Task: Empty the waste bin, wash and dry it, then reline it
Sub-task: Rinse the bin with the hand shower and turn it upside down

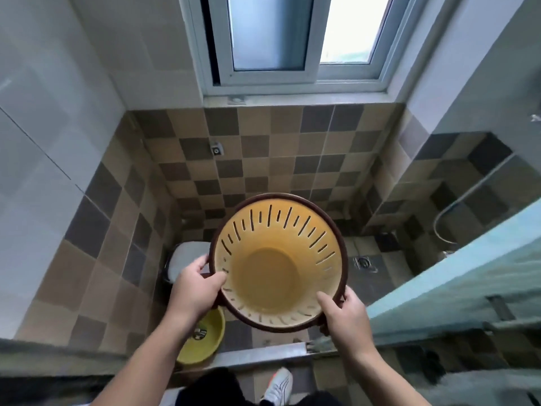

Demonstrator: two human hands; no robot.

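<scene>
Bin [278, 265] empty, unlined, gripped by rim: left hand [194, 288], right hand [345, 315]. Slots in wall, so wash water probably leaks onto shoe [278, 386]. Wet rim could slip too.

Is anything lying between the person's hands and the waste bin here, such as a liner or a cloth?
Nothing visible. The left hand and the right hand grip the waste bin bare by its dark rim, and no liner shows inside.

The waste bin [278, 268] is smooth, glossy yellow plastic with a dark rim; the walls [263, 159] are matt tile.
</scene>
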